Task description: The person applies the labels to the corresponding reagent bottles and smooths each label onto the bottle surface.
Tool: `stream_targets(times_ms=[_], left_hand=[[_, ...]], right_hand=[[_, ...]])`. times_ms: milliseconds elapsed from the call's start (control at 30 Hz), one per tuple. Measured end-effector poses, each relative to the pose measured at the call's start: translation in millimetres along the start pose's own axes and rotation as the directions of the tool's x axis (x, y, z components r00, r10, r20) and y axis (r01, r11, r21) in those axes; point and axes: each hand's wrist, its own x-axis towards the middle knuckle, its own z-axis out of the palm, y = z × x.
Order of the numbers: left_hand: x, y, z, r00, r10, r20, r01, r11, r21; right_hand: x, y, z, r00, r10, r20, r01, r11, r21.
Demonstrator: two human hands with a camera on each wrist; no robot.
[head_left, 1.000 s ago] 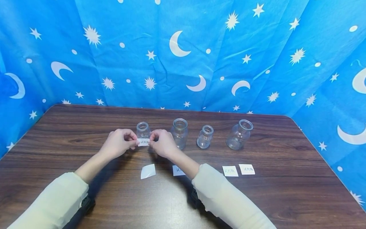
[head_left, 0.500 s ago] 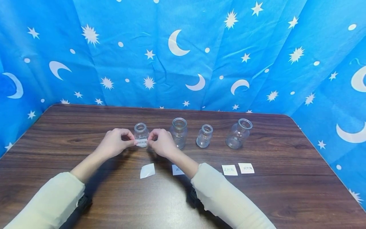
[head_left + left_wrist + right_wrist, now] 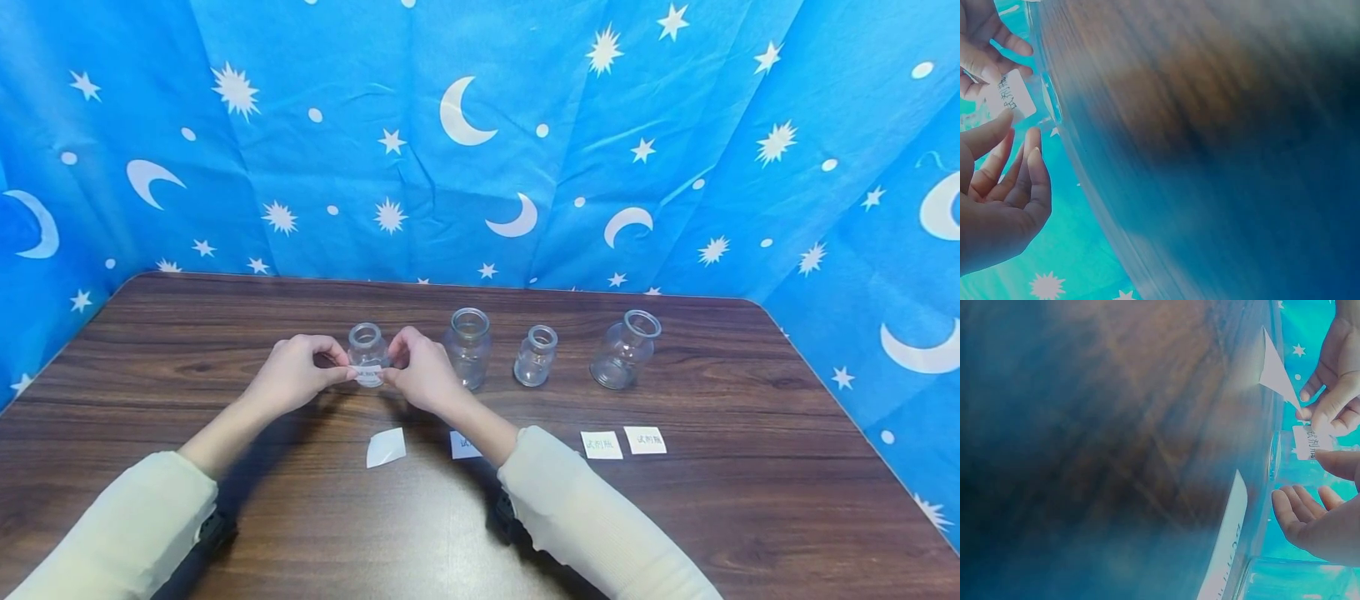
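Note:
In the head view, a small clear glass jar [image 3: 367, 353] stands upright between the hands. A white paper label [image 3: 367, 373] with handwritten characters lies across its lower front. My left hand [image 3: 295, 372] pinches the label's left end, thumb in front and index finger close to it. At the right end my right hand [image 3: 422, 371] rests its thumb on the label, with its index finger lifted away beside the jar. In the right wrist view, that right hand's fingers [image 3: 1300, 512] are spread from its thumb, and the label [image 3: 1305, 442] shows its writing.
To the right stand a large jar [image 3: 470, 354], a small jar [image 3: 536, 358] and another large jar [image 3: 624, 358]. Nearer on the table [image 3: 315, 517] lie a curled blank paper [image 3: 386, 447] and written labels [image 3: 602, 445], one partly behind the right forearm.
The label has moved back and slightly left until it lies over the jar's front. My right index finger has parted from the thumb; my left hand has shifted slightly left.

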Motion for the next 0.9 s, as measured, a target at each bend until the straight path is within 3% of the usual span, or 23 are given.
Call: stream_targets(times_ms=[167,467,900], left_hand=[[2.7,-5.5,-1.5,0.999,0.035,-0.008,-0.036,0.999,-0.029],[11.7,-14.3,-9.6,0.993,0.105,0.06,-0.099,0.991,-0.089],[17.9,-18.4,-12.9,0.985,0.134,0.108,-0.124,0.988,-0.095]], right_hand=[[0.1,-0.5,0.2,1.0,-0.009,-0.001,0.009,1.0,0.012],[-0.7,-1.1,-1.6,0.999,-0.036,0.024,0.037,0.998,-0.042],[0.7,-2.1,-4.4,0.998,-0.061,0.023,0.063,0.991,-0.115]])
